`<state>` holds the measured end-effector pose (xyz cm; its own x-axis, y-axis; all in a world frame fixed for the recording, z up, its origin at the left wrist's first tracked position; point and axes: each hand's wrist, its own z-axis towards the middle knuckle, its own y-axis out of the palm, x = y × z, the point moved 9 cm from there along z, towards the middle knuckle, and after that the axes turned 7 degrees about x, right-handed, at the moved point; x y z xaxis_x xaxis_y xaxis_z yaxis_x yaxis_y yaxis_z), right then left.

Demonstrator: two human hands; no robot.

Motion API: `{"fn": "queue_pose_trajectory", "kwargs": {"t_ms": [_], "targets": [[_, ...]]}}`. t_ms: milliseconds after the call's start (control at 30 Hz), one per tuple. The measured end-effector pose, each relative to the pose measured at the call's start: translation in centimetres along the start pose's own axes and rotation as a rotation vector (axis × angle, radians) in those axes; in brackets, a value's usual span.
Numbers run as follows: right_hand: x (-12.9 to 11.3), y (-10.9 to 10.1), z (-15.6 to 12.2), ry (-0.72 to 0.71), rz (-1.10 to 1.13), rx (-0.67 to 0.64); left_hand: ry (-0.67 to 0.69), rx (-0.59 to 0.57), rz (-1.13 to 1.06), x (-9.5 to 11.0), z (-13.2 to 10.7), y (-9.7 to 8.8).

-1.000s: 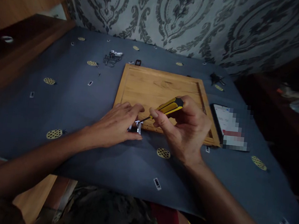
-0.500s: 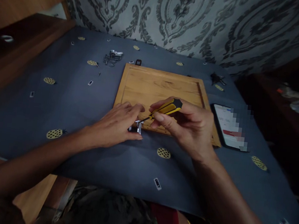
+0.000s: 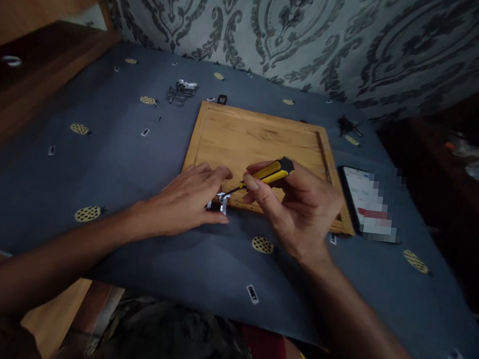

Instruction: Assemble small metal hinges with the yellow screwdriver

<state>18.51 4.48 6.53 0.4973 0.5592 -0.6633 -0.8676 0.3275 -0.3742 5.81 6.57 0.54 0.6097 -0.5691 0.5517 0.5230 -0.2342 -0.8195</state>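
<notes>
My right hand [image 3: 300, 211] grips a yellow and black screwdriver [image 3: 272, 171] between thumb and fingers. The shaft slants down to the left, its tip at a small shiny metal bracket [image 3: 223, 203]. That bracket sits on the near edge of a wooden board [image 3: 260, 142] with a raised rim, close to its left corner. My left hand [image 3: 193, 194] is closed around this corner, its fingers over the board and its thumb below the bracket. Part of the bracket is hidden behind the fingers.
A phone [image 3: 367, 207] lies right of the board. Beyond the board's left corner is a small pile of metal pieces [image 3: 182, 92], with a black buckle-like piece [image 3: 222, 99] nearby. A dark object [image 3: 348, 126] rests at the far right. Patterned blue cloth [image 3: 116, 172] covers the table.
My right hand has rotated slightly and its wrist has shifted a little left, with the screwdriver tip staying at the bracket. My left hand and the board have stayed in place.
</notes>
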Motion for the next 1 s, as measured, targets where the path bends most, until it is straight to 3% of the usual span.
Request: {"fn": "queue_pose_trajectory", "kwargs": {"t_ms": [167, 433, 667, 1000], "targets": [[-0.8, -0.2, -0.3, -0.063, -0.021, 0.043, 0.003, 0.010, 0.014, 0.0, 0.0, -0.1], [0.0, -2.2, 0.2, 0.123, 0.153, 0.203, 0.008, 0.001, 0.005, 0.1, -0.1, -0.2], [0.4, -0.8, 0.1, 0.154, 0.117, 0.085, 0.001, 0.001, -0.007, 0.0, -0.1, -0.1], [0.6, -0.1, 0.0, 0.140, 0.149, 0.042, 0.007, -0.001, -0.017, 0.3, 0.0, -0.3]]}}
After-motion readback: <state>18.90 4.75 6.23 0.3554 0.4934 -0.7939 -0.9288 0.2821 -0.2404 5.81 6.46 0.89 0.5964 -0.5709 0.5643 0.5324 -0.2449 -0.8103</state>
